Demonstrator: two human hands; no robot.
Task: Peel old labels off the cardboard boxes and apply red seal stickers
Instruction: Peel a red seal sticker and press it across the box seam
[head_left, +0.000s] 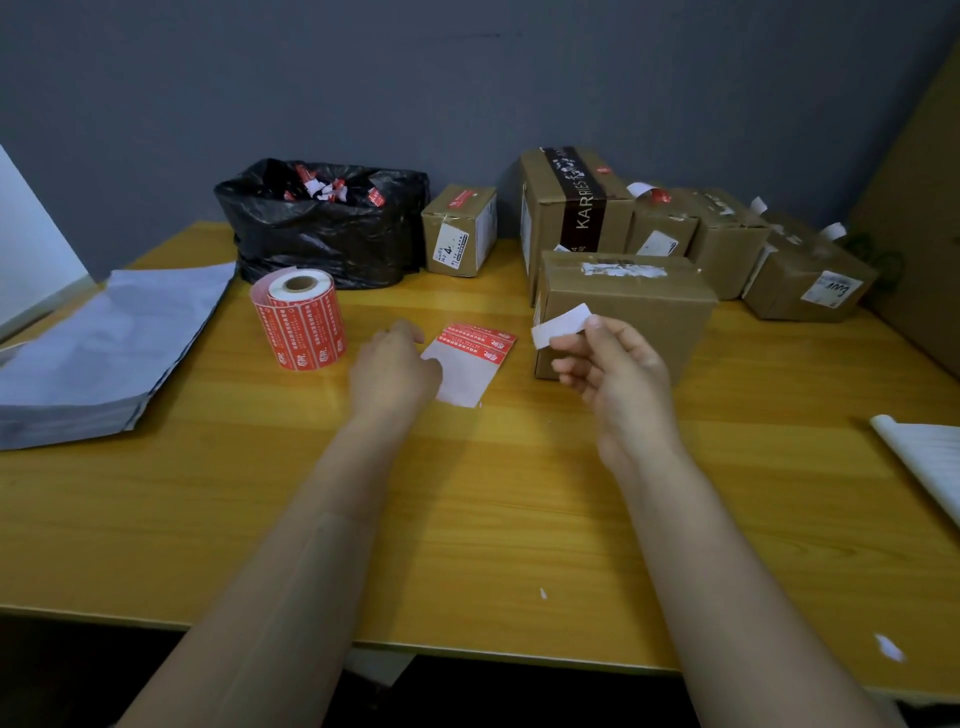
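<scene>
"KARRIES" on the tall box's dark tape (584, 205)

Sticker roll (300, 318) stands left of cardboard box (628, 312).

A packing room — taped cardboard boxes (623, 306) crowding a wooden table (467, 519).

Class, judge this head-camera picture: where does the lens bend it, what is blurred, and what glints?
Head view: the wide lens bends the table edges; the right hand and its white strip look soft; the black bag shows soft sheen; lighting dim, shadows faint.
</scene>
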